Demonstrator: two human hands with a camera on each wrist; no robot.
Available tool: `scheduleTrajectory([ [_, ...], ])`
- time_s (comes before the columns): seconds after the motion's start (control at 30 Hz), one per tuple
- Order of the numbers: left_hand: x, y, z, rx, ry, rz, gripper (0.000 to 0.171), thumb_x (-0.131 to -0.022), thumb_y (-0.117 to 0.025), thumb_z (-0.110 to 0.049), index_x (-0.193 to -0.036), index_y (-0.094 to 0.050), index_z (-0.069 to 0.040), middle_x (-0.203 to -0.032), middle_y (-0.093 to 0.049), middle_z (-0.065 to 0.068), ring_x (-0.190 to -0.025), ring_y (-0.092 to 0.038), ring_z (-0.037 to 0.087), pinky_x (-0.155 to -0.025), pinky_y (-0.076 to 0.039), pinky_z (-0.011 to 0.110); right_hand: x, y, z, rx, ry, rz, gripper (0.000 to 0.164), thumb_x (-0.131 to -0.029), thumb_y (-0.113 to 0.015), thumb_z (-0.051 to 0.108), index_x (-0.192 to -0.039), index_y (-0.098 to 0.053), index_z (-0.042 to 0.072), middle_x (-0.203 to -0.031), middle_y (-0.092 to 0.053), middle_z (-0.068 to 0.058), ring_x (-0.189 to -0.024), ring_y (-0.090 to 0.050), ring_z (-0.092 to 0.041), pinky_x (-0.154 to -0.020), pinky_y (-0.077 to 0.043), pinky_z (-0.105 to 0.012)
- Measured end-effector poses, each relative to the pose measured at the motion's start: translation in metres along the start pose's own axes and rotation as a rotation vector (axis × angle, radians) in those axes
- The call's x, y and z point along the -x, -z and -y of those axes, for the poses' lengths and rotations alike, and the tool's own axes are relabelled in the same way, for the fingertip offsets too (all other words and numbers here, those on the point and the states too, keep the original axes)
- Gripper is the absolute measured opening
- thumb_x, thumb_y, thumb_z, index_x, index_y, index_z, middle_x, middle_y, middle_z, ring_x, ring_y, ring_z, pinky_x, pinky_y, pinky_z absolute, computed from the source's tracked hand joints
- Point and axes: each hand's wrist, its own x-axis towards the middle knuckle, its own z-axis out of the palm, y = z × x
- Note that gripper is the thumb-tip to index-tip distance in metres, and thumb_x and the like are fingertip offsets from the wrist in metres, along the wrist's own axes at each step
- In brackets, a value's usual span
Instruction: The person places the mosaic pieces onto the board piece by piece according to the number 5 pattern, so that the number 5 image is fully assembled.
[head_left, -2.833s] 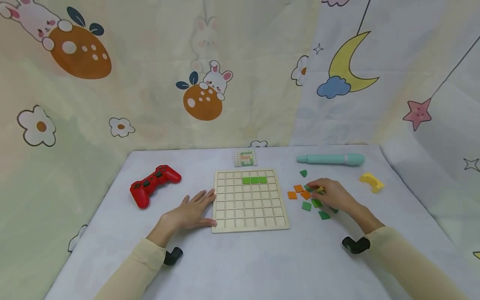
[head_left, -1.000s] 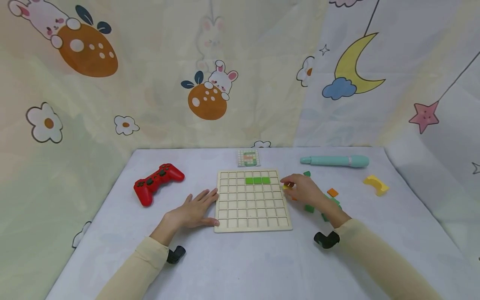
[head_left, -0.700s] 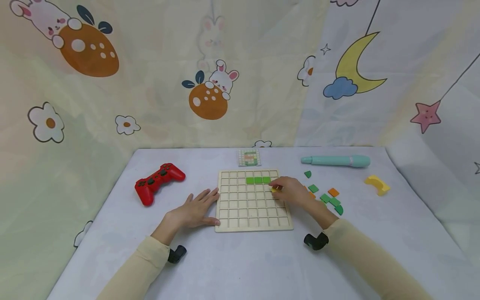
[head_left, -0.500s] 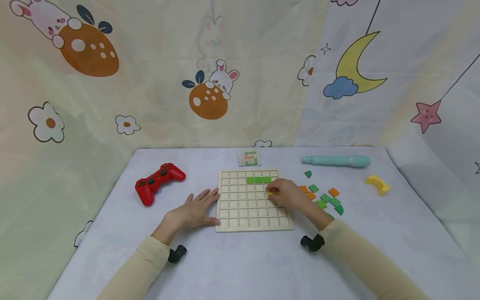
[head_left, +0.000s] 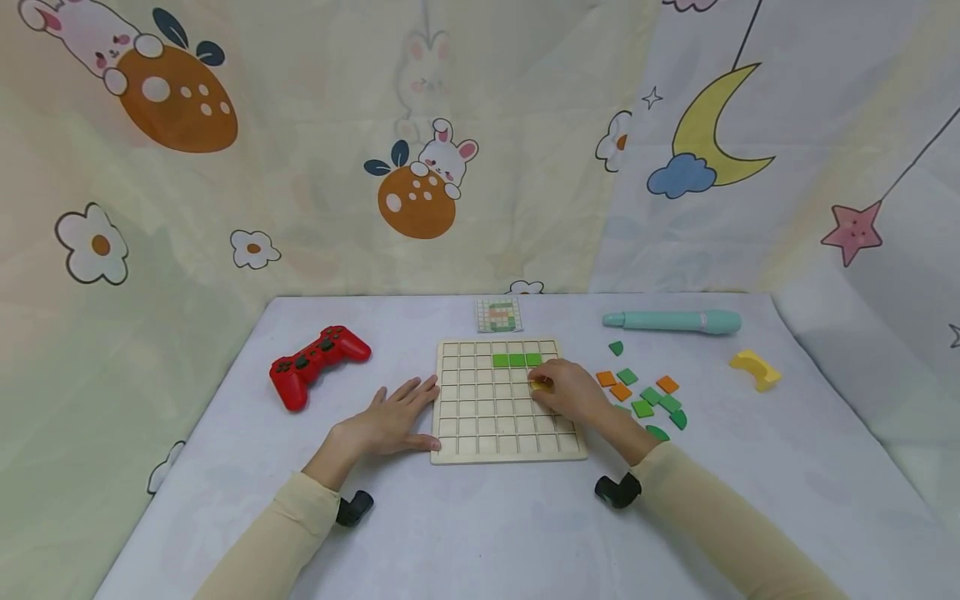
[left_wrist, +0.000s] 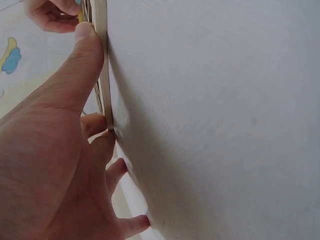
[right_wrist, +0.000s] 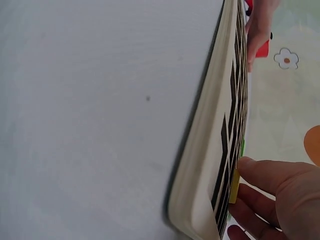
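A pale wooden grid board (head_left: 480, 425) lies mid-table, with three light green square tiles (head_left: 517, 360) side by side in one upper row. My left hand (head_left: 386, 422) is spread at the board's left edge; in the left wrist view its thumb (left_wrist: 85, 50) lies on the rim. Over the right part of the grid, my right hand (head_left: 573, 390) pinches a small yellow tile (right_wrist: 234, 186). In the right wrist view that tile stands right at the grid's surface between thumb and fingers. The cells under the right hand are hidden.
Right of the board are scattered orange tiles (head_left: 667, 384) and several green tiles (head_left: 642, 408). A patterned card (head_left: 498, 316) lies behind the board. A red game controller (head_left: 318, 364) is at left; a turquoise pen-shaped object (head_left: 671, 322) and yellow arch-shaped piece (head_left: 755, 369) are at right.
My right hand has moved left from the loose tiles onto the board, carrying the yellow tile, then slightly down the grid. The left hand stays at the board's edge.
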Motion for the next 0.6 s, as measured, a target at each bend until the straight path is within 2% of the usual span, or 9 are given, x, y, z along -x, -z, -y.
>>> scheduleTrajectory([
  [0.33,-0.0008,-0.0004,0.0006,0.006,-0.001,0.002,0.097,-0.083,-0.063,-0.063,-0.156,-0.018,-0.019,-0.165,-0.008,-0.002,-0.152,-0.010,0.029,-0.114,-0.012,0.069,0.0005,-0.0042,0.0045,0.002,-0.070,-0.019,0.026,-0.087,-0.072,0.021,-0.112,-0.072,0.012,-0.100,-0.068,-0.003,-0.083,-0.054,-0.015,-0.075,-0.051,-0.029],
  [0.6,0.0003,0.0007,0.0002,0.000,-0.008,-0.001,0.096,-0.083,-0.062,-0.062,-0.156,-0.018,-0.018,-0.165,-0.009,-0.001,-0.151,-0.010,0.029,-0.114,-0.012,0.069,0.0018,-0.0040,0.0044,-0.006,-0.075,-0.028,0.026,-0.087,-0.073,0.021,-0.111,-0.071,0.011,-0.099,-0.068,-0.003,-0.083,-0.055,-0.015,-0.076,-0.051,-0.031],
])
